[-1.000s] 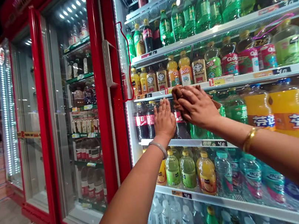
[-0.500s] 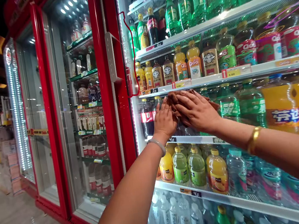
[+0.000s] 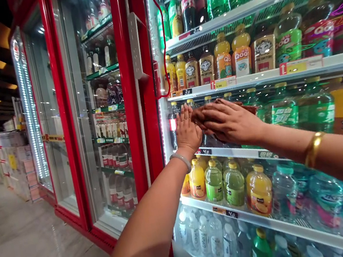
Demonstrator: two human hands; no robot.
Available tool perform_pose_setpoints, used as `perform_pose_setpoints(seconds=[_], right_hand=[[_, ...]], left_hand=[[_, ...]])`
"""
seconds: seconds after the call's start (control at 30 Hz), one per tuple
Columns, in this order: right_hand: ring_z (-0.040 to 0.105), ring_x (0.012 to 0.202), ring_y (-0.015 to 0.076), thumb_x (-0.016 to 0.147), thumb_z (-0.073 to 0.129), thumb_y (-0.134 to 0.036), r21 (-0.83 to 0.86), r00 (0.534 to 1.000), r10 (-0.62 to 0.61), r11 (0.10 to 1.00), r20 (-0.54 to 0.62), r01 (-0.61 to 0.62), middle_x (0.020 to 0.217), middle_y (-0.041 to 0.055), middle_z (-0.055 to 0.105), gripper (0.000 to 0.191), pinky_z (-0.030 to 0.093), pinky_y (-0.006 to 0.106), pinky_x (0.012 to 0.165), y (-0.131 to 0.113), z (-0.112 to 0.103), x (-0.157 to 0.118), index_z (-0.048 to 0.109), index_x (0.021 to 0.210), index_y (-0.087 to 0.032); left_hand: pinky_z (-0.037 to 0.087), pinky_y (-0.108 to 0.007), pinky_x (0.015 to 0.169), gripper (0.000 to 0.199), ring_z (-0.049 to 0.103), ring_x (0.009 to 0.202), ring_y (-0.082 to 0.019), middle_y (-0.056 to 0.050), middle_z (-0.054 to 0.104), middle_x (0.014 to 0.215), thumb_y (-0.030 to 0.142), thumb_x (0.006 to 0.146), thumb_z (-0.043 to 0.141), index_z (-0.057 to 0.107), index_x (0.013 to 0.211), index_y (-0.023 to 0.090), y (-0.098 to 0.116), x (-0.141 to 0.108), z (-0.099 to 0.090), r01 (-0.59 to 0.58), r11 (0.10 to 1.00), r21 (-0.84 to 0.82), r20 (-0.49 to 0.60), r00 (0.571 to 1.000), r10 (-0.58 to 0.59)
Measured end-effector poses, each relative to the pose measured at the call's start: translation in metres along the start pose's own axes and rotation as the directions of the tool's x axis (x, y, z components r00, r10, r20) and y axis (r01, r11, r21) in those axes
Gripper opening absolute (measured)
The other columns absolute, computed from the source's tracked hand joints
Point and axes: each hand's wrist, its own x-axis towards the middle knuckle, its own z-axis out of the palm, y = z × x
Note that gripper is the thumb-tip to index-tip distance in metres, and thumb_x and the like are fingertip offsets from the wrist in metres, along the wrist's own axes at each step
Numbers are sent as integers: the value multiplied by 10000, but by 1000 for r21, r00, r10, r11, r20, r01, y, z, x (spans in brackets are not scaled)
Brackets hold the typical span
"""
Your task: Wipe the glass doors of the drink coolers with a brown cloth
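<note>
My left hand lies flat, with fingers pointing up, against the glass door of a lit drinks fridge. It wears a pale bangle and its fingertips are spread slightly. Just right of it, touching or nearly so, my right hand presses a brown cloth to the glass, and bunched folds show around its fingers. A gold bangle circles that wrist. Behind the glass, at hand height, stand dark cola bottles and green soda bottles, partly covered by the hands.
A white door handle sits on the red frame left of my hands. Further left, a second red fridge holds several shelves of bottles. Stacked boxes stand on the grey floor. Juice bottles fill a lower shelf.
The view has shifted, so the fridge and shelves sit further right and look slightly larger. My right hand on the cloth now lies flatter, fingers pointing more to the left. My left hand stays on the glass.
</note>
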Motion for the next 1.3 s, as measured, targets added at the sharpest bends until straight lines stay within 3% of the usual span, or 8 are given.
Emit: perform_pose_setpoints(seconds=[0.1, 0.2, 0.33, 0.57, 0.83, 1.03, 1.17, 1.3], right_hand=[[498, 1479, 259, 1053, 522, -447, 90, 974, -221, 972, 45, 217, 1550, 25, 589, 408, 413, 509, 1265, 26, -9, -4, 659, 1404, -291], [482, 1477, 333, 1030, 554, -490, 63, 998, 63, 996, -8, -62, 1550, 88, 574, 432, 415, 546, 1252, 48, -8, 14, 694, 1344, -229], [394, 1533, 391, 1020, 575, -446, 39, 937, 342, 939, -66, -340, 1593, 124, 519, 426, 310, 658, 1290, 11, 15, 39, 683, 1354, -205], [466, 1515, 293, 1035, 565, -438, 125, 999, -48, 991, 25, 45, 1583, 43, 562, 478, 373, 552, 1286, -2, 12, 7, 584, 1492, -301], [226, 1645, 341, 1078, 415, -369, 185, 903, 430, 886, 18, -426, 1727, 99, 347, 471, 214, 603, 1353, -17, 39, 67, 621, 1464, -197], [108, 1679, 258, 1051, 439, -430, 528, 915, 396, 763, 75, -373, 1769, 81, 238, 649, 201, 543, 1384, -54, 60, 79, 364, 1654, -203], [322, 1620, 239, 997, 493, -353, 683, 907, 402, 629, 121, -370, 1668, 78, 452, 585, 372, 500, 1328, -32, 48, 72, 496, 1566, -215], [368, 1598, 265, 1014, 437, -276, 425, 908, 415, 812, 59, -399, 1660, 83, 463, 503, 293, 555, 1353, -14, 37, 51, 599, 1486, -212]], left_hand=[[151, -503, 1394, 782, 67, 1690, -234, -136, 201, 1799, 198, 943, 401, 194, 1689, 87, -4, 0, -1, -15, 1000, -7, 23, 1000, 15], [124, -463, 1400, 734, 80, 1690, -232, -144, 214, 1796, 192, 973, 358, 220, 1681, 54, -4, 0, 0, -19, 1000, 17, 26, 999, 19], [123, -456, 1408, 711, 110, 1690, -243, -146, 247, 1788, 234, 996, 379, 261, 1671, 44, -1, -3, 3, 16, 999, 44, 28, 999, -18], [159, -466, 1401, 716, 84, 1689, -210, -142, 225, 1793, 251, 1019, 341, 171, 1693, 80, -5, -15, 4, 55, 998, -6, -7, 998, -55], [114, -418, 1398, 700, 40, 1687, -192, -109, 58, 1822, 301, 1078, 234, 14, 1720, 127, -14, -21, -1, 112, 931, -347, -82, 985, -149], [17, -412, 1395, 664, -16, 1680, -172, -1, 121, 1823, 541, 1111, 218, 181, 1721, 283, 18, -27, -19, 225, 804, -550, -100, 938, -331], [79, -522, 1386, 681, -9, 1680, -233, -47, 198, 1808, 595, 1102, 199, 227, 1712, 294, 30, 0, -20, 517, 628, -582, 53, 794, -605], [105, -674, 1347, 715, 25, 1690, -341, -81, 226, 1803, 521, 1043, 553, 301, 1688, 338, 26, 21, -22, 541, 725, -426, 3, 802, -597]])
